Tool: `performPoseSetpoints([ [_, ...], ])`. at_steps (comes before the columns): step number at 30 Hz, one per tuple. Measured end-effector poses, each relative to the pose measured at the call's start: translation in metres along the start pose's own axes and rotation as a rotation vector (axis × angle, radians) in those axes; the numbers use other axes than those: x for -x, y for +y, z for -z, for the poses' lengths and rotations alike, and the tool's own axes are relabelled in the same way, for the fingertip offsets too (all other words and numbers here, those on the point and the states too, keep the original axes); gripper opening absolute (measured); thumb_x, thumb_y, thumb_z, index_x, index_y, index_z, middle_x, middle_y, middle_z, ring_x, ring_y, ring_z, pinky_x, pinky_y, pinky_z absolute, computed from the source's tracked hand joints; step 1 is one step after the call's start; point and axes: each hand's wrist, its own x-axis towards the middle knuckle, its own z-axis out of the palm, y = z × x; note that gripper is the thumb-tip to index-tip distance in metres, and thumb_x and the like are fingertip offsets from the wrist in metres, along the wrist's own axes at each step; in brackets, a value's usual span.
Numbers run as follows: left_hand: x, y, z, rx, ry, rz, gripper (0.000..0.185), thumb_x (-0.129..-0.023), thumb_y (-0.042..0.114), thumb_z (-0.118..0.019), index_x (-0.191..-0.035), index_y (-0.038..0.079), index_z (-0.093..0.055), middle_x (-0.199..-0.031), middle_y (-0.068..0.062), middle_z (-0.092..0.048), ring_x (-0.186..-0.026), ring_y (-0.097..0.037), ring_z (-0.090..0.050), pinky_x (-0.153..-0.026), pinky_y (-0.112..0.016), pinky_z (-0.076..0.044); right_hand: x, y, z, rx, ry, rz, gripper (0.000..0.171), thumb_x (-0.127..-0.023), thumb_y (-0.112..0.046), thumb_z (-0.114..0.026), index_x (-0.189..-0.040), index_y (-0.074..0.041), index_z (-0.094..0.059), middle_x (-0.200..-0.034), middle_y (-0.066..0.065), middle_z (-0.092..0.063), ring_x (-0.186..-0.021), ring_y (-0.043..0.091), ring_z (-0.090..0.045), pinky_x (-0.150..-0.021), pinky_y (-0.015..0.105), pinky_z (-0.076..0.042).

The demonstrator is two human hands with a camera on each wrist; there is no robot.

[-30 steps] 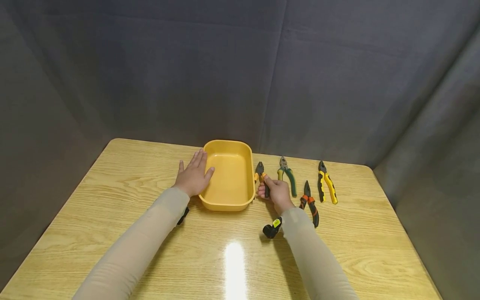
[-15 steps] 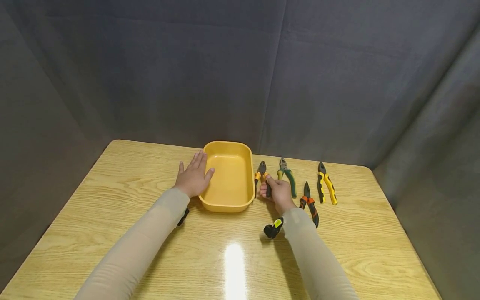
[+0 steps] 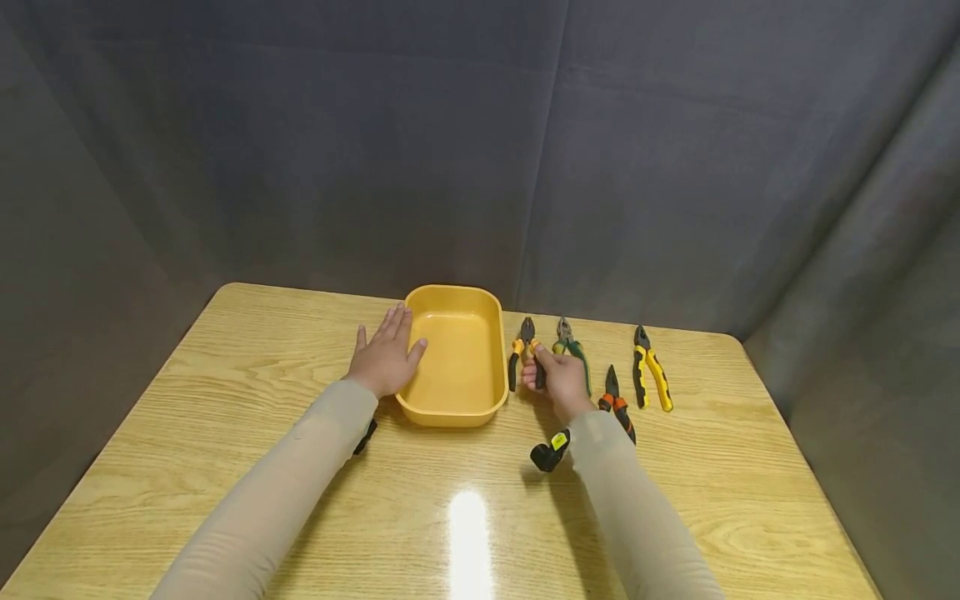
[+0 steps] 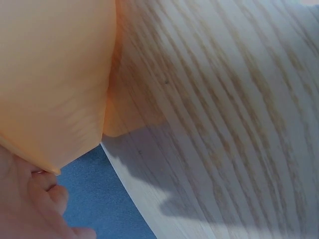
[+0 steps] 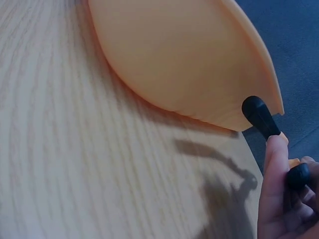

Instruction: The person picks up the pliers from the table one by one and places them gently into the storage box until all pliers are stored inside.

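A yellow-orange plastic bin (image 3: 491, 400) stands on the wooden table. My left hand (image 3: 386, 358) lies flat with straight fingers against the bin's left rim; the bin's outer wall (image 4: 55, 84) fills the left wrist view. My right hand (image 3: 557, 377) grips a pair of orange-and-black pliers (image 3: 519, 357) just right of the bin, lifted a little off the table. In the right wrist view the black handle ends (image 5: 260, 115) stick out past my fingers (image 5: 274, 174), close to the bin's wall (image 5: 189, 59).
Three more pliers lie to the right: green-handled (image 3: 577, 350), orange-and-black (image 3: 617, 404) and yellow-and-black (image 3: 651, 371). A dark cloth backdrop (image 3: 480, 150) rises behind the table (image 3: 465, 517). Wrist cameras (image 3: 549, 452) hang under both forearms.
My right hand has closed on the orange-and-black pliers and raised them slightly up and away from the table. The left hand has stayed on the bin's rim.
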Motion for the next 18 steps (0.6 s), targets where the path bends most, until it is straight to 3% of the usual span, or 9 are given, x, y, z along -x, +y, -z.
performPoseSetpoints([
  [18, 0.000, 0.000, -0.001, 0.006, 0.012, -0.013, 0.072, -0.110, 0.047, -0.027, -0.163, 0.004, -0.005, -0.170, -0.011, 0.000, -0.157, -0.029, -0.003, -0.120, -0.063, 0.000, 0.001, -0.017, 0.007, -0.008, -0.019, 0.010, 0.047, -0.109, -0.024, -0.048, -0.112, 0.022, -0.059, -0.068, 0.002, -0.065, -0.059, 0.008, -0.063, -0.056, 0.020, -0.055],
])
